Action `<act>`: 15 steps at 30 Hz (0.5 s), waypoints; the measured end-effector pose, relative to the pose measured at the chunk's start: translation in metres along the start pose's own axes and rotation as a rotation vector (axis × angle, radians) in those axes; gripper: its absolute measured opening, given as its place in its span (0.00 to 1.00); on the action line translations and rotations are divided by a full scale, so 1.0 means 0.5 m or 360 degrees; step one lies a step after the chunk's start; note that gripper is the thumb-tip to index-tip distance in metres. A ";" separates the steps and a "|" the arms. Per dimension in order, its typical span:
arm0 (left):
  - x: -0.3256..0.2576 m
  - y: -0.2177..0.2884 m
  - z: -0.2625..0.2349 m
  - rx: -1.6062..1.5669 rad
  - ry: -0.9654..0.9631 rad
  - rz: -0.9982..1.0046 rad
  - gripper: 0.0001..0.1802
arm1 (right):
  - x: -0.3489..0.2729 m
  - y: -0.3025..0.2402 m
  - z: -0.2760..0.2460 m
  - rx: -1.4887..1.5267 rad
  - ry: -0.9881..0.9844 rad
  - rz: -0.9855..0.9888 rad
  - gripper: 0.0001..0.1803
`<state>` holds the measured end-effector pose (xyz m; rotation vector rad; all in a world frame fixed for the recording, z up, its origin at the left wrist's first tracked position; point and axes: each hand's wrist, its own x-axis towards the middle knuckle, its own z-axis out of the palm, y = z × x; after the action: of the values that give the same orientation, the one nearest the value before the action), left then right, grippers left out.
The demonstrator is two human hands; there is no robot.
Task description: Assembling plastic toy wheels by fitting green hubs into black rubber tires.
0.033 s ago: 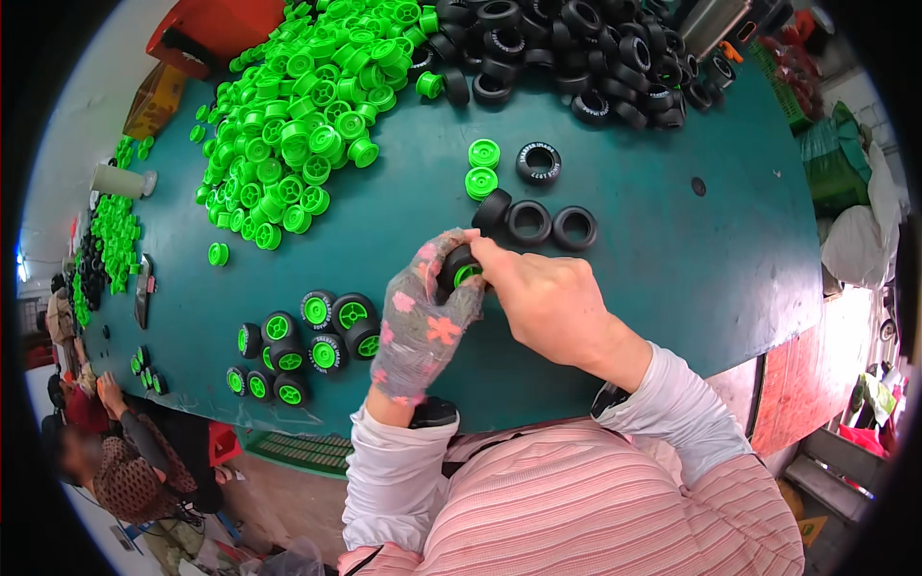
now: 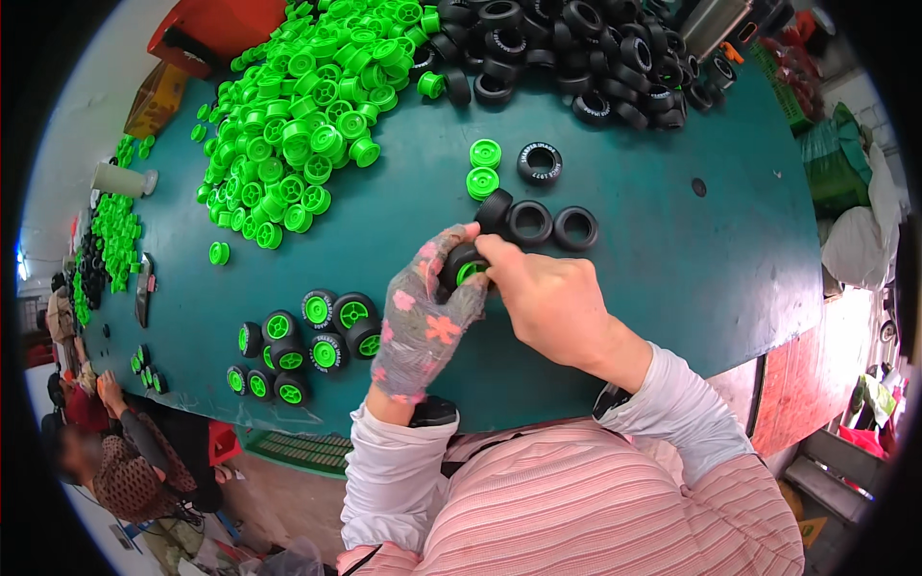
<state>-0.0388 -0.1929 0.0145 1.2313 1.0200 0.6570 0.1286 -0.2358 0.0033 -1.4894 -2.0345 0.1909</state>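
Observation:
My left hand (image 2: 423, 322), in a grey fingerless glove with pink flowers, is closed round a toy wheel (image 2: 471, 271): a black tyre with a green rim inside. Against the tyre's right side, my right hand (image 2: 557, 298) is bare, its fingers bent and gripping the same wheel. Part of the wheel is hidden by fingers. Just beyond my hands lie loose black tyres (image 2: 575, 228), one of them leaning on its edge. Two green rims (image 2: 484, 154) and a tyre with white lettering (image 2: 539, 164) rest farther up the table.
A heap of green rims (image 2: 288, 125) covers the far left of the green table (image 2: 663, 278), beside a pile of black tyres (image 2: 576, 58). Several fitted wheels (image 2: 291, 389) sit at the near left. A co-worker (image 2: 134, 451) sits beyond the table's left edge.
My right hand has shifted a few pixels to the right and down at the wheel. Both hands still grip it, and nothing else has visibly moved.

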 end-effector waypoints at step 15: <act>-0.009 -0.033 0.042 0.0086 0.0402 0.0281 0.24 | 0.004 -0.016 0.000 -0.0108 -0.0047 0.0145 0.19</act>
<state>-0.0238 -0.2101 0.0002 1.3185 1.1508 0.9457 0.1215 -0.2367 0.0075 -1.6316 -2.0158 0.1836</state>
